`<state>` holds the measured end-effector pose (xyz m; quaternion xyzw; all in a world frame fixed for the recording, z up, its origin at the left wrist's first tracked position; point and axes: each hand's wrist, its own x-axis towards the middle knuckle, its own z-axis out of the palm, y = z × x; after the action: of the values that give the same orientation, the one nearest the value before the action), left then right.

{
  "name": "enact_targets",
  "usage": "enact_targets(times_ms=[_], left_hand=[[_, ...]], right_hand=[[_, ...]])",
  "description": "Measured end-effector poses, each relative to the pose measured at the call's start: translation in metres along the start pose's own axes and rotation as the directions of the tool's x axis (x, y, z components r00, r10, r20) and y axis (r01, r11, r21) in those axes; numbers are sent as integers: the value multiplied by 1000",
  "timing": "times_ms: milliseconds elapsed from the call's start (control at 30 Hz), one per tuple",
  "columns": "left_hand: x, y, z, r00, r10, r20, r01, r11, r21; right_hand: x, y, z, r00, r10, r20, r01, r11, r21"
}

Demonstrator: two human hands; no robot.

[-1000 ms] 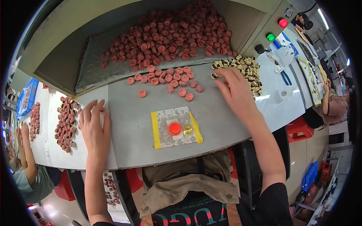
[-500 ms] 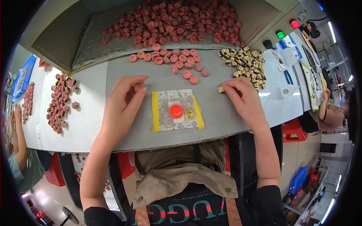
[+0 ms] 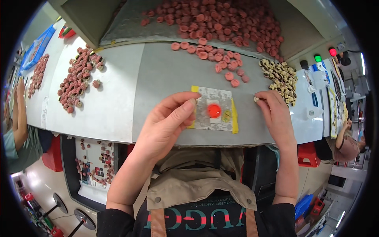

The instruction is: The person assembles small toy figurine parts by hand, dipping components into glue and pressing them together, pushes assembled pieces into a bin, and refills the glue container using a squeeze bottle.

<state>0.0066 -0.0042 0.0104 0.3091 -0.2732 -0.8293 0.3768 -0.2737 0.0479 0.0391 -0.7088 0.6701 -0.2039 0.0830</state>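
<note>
My left hand (image 3: 167, 120) is over the left edge of a stained white pad (image 3: 221, 94) with yellow tape strips. Its thumb and forefinger come together; what they hold, if anything, is too small to make out. On the pad glows a red round light (image 3: 214, 111), beside a small yellowish disc (image 3: 226, 115). Right of the pad, my right hand (image 3: 277, 116) pinches a small cream-and-dark piece (image 3: 256, 99) just over the grey tabletop (image 3: 166, 71). Similar cream-and-dark pieces (image 3: 279, 77) are heaped beyond this hand.
Pink ridged cups (image 3: 221, 23) fill the housing at the back and spill forward. Pink pieces with dark parts (image 3: 79, 81) lie in a pile at left. Below the table edge is a black-rimmed tray (image 3: 94, 158). Other people work at both sides.
The view has swung toward the left, so the table sits further right. My left hand has moved in to the pad's left edge. My right hand still pinches its piece.
</note>
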Motion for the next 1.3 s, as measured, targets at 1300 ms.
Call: enact_targets(times_ms=[1300], left_hand=[[-7, -3, -1, 992, 77, 101, -93, 982, 165]], right_hand=[[18, -93, 37, 972, -195, -134, 236, 797, 556]])
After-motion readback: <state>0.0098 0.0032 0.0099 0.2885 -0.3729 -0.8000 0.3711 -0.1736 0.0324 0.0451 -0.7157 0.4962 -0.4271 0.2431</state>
